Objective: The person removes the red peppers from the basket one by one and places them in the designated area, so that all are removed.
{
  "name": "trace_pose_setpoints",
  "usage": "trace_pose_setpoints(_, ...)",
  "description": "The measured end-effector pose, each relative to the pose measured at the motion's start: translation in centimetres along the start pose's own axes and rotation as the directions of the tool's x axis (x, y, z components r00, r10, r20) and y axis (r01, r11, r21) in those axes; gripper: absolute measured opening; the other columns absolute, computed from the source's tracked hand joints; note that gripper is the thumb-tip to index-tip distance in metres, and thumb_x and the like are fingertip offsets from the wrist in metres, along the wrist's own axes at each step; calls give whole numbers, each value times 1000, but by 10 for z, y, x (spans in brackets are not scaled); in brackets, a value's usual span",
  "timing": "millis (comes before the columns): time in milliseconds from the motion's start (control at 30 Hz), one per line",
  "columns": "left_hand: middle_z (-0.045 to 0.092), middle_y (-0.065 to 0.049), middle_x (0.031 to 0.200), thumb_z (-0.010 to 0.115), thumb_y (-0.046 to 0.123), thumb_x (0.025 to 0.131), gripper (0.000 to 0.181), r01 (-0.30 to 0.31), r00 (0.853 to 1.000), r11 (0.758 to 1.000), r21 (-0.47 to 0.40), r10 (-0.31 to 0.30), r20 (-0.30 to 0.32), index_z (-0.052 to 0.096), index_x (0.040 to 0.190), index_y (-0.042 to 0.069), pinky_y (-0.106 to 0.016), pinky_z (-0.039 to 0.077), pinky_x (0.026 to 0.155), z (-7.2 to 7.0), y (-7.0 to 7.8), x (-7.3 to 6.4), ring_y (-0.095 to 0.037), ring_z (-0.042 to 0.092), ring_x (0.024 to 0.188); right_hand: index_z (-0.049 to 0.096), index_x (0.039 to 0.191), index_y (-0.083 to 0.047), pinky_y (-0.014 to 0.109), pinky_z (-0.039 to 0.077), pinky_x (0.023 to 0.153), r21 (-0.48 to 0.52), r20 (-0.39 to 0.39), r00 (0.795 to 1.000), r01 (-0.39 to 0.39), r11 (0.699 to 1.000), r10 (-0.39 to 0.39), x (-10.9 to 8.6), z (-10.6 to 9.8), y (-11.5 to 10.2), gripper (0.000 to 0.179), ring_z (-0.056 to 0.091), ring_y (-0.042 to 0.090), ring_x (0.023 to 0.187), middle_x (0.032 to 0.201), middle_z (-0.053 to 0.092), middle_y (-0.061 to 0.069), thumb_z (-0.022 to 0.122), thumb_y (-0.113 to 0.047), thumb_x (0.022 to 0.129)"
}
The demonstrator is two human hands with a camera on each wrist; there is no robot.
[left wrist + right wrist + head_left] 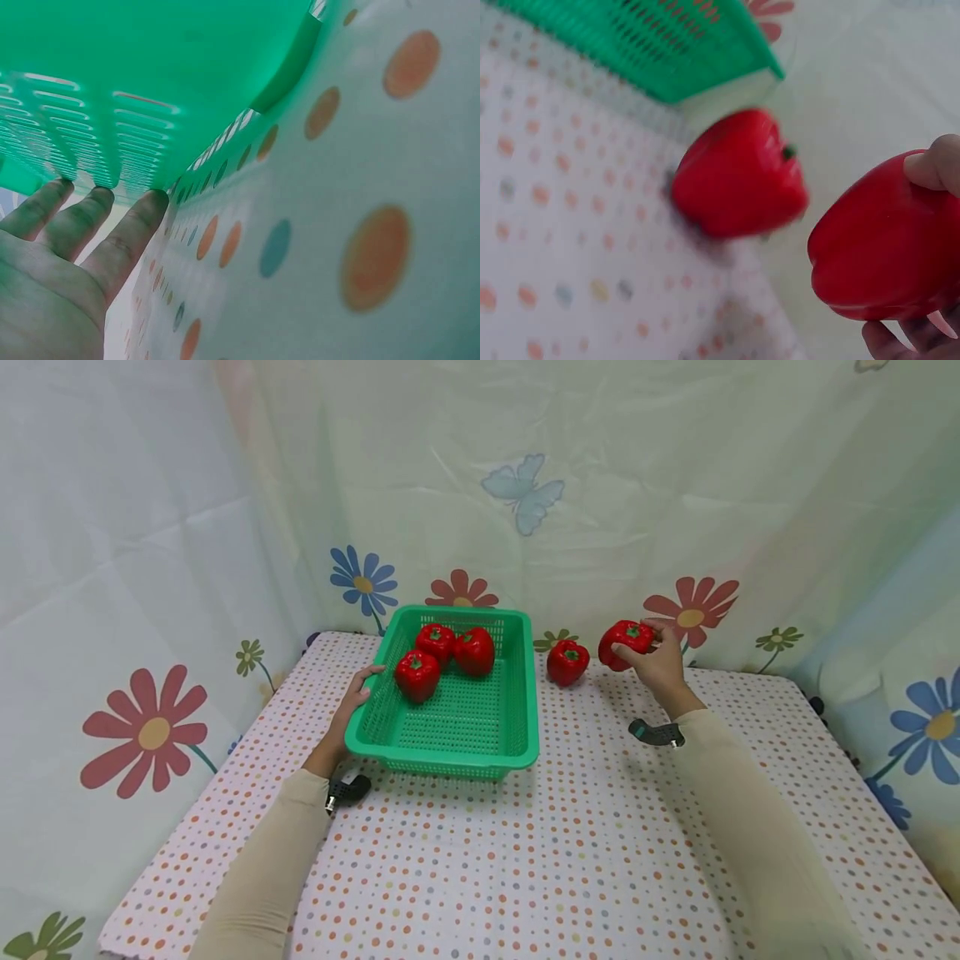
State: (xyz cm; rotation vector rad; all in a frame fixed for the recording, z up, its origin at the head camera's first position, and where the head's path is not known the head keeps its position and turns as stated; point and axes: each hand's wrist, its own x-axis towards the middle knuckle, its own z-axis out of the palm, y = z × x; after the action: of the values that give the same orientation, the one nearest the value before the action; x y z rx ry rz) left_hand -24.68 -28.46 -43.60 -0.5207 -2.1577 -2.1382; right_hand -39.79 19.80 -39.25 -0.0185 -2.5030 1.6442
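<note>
My right hand grips a red bell pepper between thumb and fingers, above the table's back right part. In the right wrist view that held pepper hangs clear of the cloth. Just left of it, another red bell pepper stands on the table, stem up. A green plastic basket is at the left, with three red bell peppers toward its back. The left hand is at the basket's left side; in the left wrist view its straight fingers touch the slotted wall.
A white cloth with coloured dots covers the table. Behind and beside it hangs a pale curtain with printed flowers and a butterfly, close to the table's back edge. Each wrist wears a dark strap.
</note>
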Motion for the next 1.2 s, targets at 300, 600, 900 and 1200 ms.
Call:
trace_pose_setpoints(300, 14, -21, 159, 23, 27, 102, 54, -2, 1000, 1000, 5, 2, -15, 16, 153, 9, -53, 38, 101, 0, -6, 1, -51, 26, 139, 25, 153, -9, 56, 38, 108, -93, 70, 997, -36, 995, 43, 5, 6, 29, 78, 29, 43, 141, 155, 27, 23, 69, -26, 91)
trace_pose_setpoints(600, 13, -20, 160, 24, 31, 102, 54, 0, 1000, 1000, -5, 0, -10, 19, 153, 16, -40, 43, 98, -1, -4, 1, -49, 27, 139, 28, 151, -10, 55, 37, 110, -84, 76, 997, -18, 996, 24, 8, 12, 39, 74, 31, 41, 141, 154, 29, 22, 69, -23, 91)
trace_pose_setpoints(900, 15, -20, 159, 25, 29, 101, 53, 3, 1000, 1000, -8, -3, -15, 21, 152, 15, -43, 43, 96, -4, -8, 4, -50, 28, 138, 23, 154, -11, 56, 34, 111, -97, 109, 993, -31, 995, 42, 7, 14, 35, 79, 27, 43, 143, 157, 25, 22, 68, -30, 92)
trace_pose_setpoints(1200, 14, -19, 160, 25, 28, 101, 54, 0, 1000, 1000, 12, 0, -18, 19, 153, 14, -45, 42, 98, -5, -11, 6, -49, 28, 140, 23, 156, -17, 58, 29, 114, -98, 12, 999, -32, 995, 33, -3, 22, 4, 79, 20, 37, 148, 162, 20, 16, 67, -35, 92)
